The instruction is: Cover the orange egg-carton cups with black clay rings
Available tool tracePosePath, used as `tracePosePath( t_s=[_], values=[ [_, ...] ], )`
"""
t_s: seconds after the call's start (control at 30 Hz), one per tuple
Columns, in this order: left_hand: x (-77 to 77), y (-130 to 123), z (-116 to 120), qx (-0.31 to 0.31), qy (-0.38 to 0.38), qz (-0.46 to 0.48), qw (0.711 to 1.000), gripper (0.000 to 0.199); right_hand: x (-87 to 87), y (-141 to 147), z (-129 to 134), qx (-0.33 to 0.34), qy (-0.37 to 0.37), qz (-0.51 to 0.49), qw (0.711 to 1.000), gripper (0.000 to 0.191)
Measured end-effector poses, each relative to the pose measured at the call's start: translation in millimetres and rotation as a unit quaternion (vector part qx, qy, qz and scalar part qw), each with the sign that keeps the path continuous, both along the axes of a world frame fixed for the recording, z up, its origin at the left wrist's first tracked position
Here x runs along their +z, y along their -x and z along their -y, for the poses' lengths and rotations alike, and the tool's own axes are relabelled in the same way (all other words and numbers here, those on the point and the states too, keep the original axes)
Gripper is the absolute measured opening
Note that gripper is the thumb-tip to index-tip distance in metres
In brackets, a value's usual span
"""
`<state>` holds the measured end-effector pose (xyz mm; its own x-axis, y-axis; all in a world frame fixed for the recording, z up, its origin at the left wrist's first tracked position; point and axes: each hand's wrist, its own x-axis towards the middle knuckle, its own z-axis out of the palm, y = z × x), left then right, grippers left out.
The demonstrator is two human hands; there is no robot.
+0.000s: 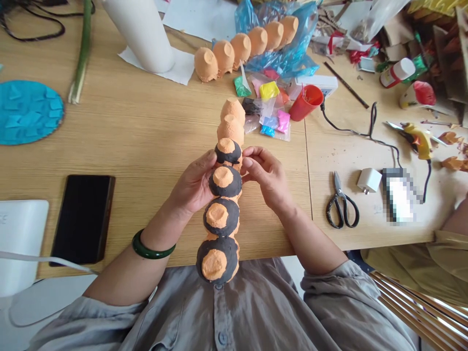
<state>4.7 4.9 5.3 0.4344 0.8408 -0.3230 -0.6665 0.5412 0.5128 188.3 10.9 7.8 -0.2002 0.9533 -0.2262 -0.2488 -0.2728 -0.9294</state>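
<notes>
A long row of orange egg-carton cups (pixel 230 127) runs from the table toward my shirt. Several of its nearer cups wear black clay rings (pixel 234 181) around their orange tips; the two far cups are plain orange. My left hand (pixel 195 180) grips the row from the left, its thumb at the third cup from the far end. On the right side of that same cup, my right hand (pixel 265 175) has thumb and fingertips pressed together at the black clay's edge. Beyond lie small packets of coloured clay, a yellow one (pixel 269 90) and a black one (pixel 250 106) among them.
A second orange row (pixel 241 48) lies at the back by a blue plastic bag (pixel 300 58). A red cup (pixel 307 103), scissors (pixel 341 204), white charger (pixel 369 180) and yellow glue gun (pixel 422 141) are on the right. A phone (pixel 84 219) and blue disc (pixel 31 112) lie left.
</notes>
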Motion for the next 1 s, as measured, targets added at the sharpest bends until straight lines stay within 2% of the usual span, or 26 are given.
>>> tracePosePath(
  t_s=[0.1,0.33,0.5,0.6,0.73,0.83,1.0],
  values=[
    [-5.6,1,-1,0.011,-0.032,-0.012,0.999,0.022,0.7,1,0,0.036,0.027,-0.031,0.999,0.058],
    [-12.9,-1,-2,0.052,-0.045,-0.019,0.997,0.018,-5.7,4,1,0.027,0.053,-0.089,0.994,0.054],
    [-15.4,-2,-1,0.043,-0.058,-0.040,0.997,0.017,-8.2,5,0,0.031,0.061,-0.079,0.995,0.055],
    [-12.6,-3,0,0.049,-0.057,-0.056,0.996,0.017,-9.2,5,0,0.032,0.058,-0.079,0.995,0.053],
    [-4.0,-4,0,0.001,-0.031,-0.035,0.999,0.018,-7.9,5,0,0.038,0.048,-0.073,0.995,0.053],
    [2.1,-4,-1,-0.003,-0.026,-0.031,0.999,0.021,-5.6,4,0,0.037,0.047,-0.070,0.996,0.054],
    [7.3,-5,0,-0.016,0.033,-0.039,0.999,0.036,-6.2,4,0,0.035,0.039,-0.083,0.995,0.052]
  ],
)
